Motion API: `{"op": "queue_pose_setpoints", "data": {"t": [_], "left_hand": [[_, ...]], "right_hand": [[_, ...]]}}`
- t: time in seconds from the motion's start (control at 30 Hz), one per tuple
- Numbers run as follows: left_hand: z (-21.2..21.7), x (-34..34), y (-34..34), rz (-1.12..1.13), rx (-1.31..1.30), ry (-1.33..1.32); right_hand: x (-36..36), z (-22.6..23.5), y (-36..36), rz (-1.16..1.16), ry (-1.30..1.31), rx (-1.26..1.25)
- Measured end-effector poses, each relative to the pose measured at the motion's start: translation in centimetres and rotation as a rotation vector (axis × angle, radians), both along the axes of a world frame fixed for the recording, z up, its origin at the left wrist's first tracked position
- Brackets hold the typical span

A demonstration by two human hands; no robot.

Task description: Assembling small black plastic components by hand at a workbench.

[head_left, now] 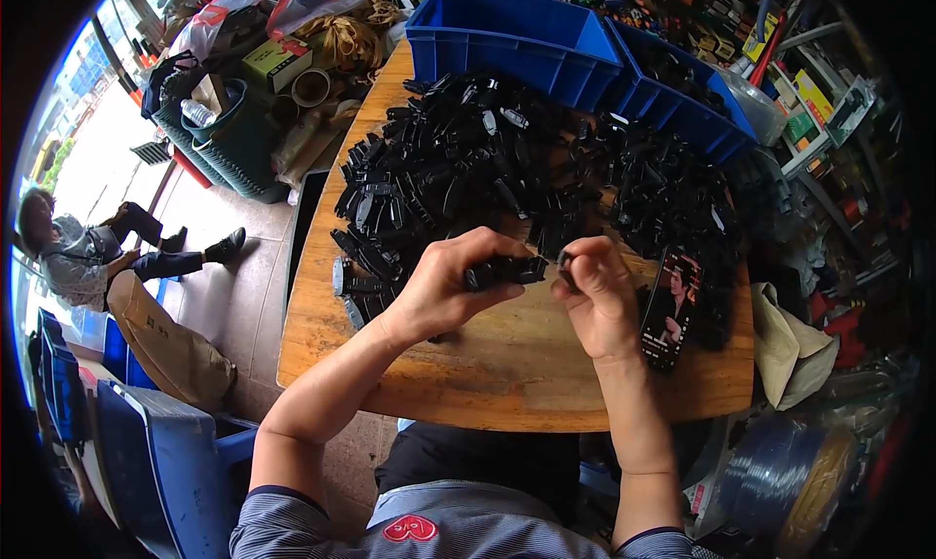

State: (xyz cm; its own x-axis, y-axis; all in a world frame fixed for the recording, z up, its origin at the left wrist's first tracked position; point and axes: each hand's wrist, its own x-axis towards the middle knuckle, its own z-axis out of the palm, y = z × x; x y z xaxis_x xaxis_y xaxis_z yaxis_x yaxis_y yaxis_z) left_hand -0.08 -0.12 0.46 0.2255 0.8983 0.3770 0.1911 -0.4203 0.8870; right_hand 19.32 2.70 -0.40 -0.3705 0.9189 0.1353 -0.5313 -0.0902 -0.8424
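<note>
Fingers (493,242) of the left hand (441,284) wrap a black part (505,271) above the wooden surface (526,369); those of the right hand (600,291) pinch a small dark piece (565,261). The part looks light, stiff, perhaps slippery, best held mid-body. Beyond: heaped black pieces (448,184), blue bins (507,60).

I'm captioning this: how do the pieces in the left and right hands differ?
The black piece in the left hand looks longer than the small piece in the right hand. The black piece lies sideways in a fuller grip, the small piece in a pinch. Both look dark.
</note>
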Motion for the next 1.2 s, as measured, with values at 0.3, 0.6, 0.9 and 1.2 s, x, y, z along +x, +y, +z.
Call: {"op": "queue_pose_setpoints", "data": {"t": [0.3, 0.6, 0.9, 1.2], "left_hand": [[-0.4, 0.7, -0.3, 0.001, -0.046, -0.049], [-0.7, -0.4, 0.2, -0.115, 0.170, 0.163], [-0.4, -0.4, 0.4, -0.229, -0.608, -0.311], [-1.1, -1.3, 1.4, 0.046, -0.506, -0.585]], "right_hand": [[-0.2, 0.1, -0.4, 0.079, -0.088, 0.021], [1.0, -0.6, 0.3, 0.384, -0.114, -0.176], [-0.8, -0.8, -0.2, 0.140, -0.370, 0.211], [-4.4, -2.4, 6.3, -0.421, -0.940, 0.846]]}}
